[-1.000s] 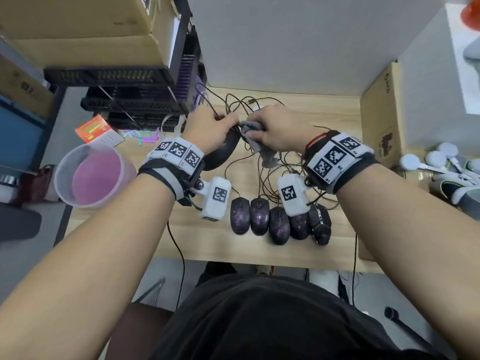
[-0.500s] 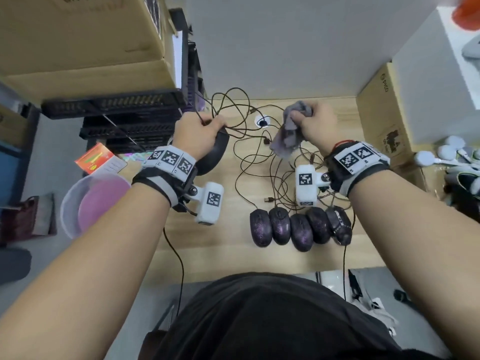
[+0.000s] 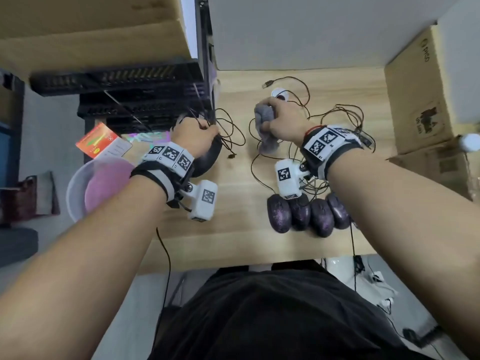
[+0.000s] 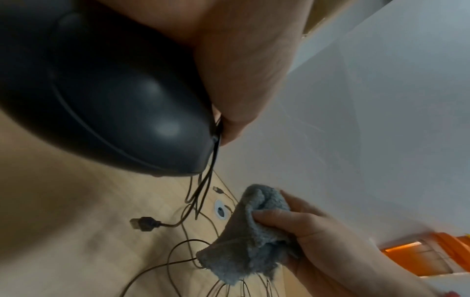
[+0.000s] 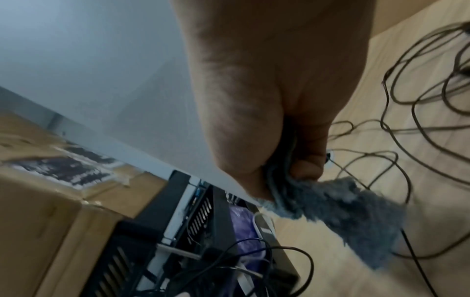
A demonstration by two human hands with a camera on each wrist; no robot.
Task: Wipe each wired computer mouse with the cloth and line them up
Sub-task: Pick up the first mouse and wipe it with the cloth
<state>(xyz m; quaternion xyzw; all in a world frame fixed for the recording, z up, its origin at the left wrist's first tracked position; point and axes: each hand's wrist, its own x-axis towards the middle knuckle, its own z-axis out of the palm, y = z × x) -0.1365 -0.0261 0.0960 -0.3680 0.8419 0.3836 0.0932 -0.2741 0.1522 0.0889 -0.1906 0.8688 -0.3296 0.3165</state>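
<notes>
While the left hand curls around a black mouse lifted above the table, its cord end points away from the person and its long axis slants toward the back wall. Much of that mouse is hidden under the palm. The right hand grips a bunched grey cloth, well apart from the held mouse. Near the table's front edge, four purple-speckled mice lie side by side, touching, long axes front to back; the right forearm covers whatever lies beyond them. Loose cables tangle behind.
</notes>
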